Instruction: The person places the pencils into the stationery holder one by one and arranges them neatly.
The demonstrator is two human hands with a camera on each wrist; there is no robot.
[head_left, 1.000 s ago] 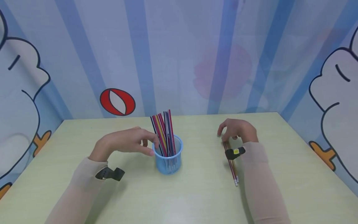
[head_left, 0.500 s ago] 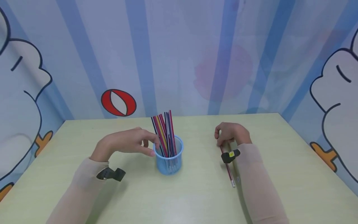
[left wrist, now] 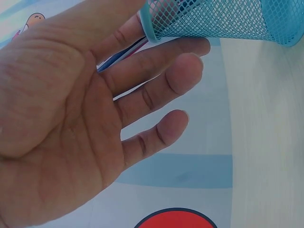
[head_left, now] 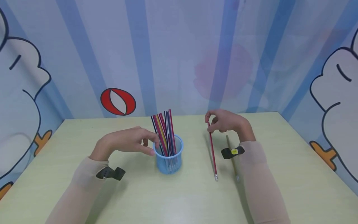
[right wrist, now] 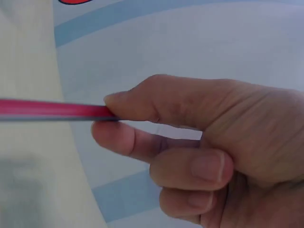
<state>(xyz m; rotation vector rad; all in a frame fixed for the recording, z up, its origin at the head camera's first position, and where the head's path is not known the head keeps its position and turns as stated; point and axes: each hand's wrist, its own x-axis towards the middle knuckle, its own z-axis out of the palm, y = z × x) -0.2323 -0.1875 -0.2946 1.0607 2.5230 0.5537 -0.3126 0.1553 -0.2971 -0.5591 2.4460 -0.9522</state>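
A blue mesh pencil cup (head_left: 169, 165) stands upright with several striped pencils (head_left: 164, 133) leaning in it. My left hand (head_left: 127, 140) holds its left rim, thumb outside and index finger reaching inside; the other fingers spread loosely below the cup (left wrist: 218, 19) in the left wrist view. To the right, my right hand (head_left: 227, 120) pinches the far end of a red pencil (head_left: 213, 154) between thumb and index finger. Its eraser end points toward me, low over the table. The right wrist view shows the pencil (right wrist: 57, 110) between the fingertips, other fingers curled.
A gold-coloured pencil (head_left: 233, 165) lies on the pale wooden table (head_left: 184, 202), partly under the right wrist and its black camera strap (head_left: 232, 152). Behind the table hangs a blue striped backdrop (head_left: 179, 62) with cartoon prints.
My right hand has taken the red pencil from beside the gold one, lifted it and moved it left toward the cup. The gold pencil stays behind. The left hand keeps its place.
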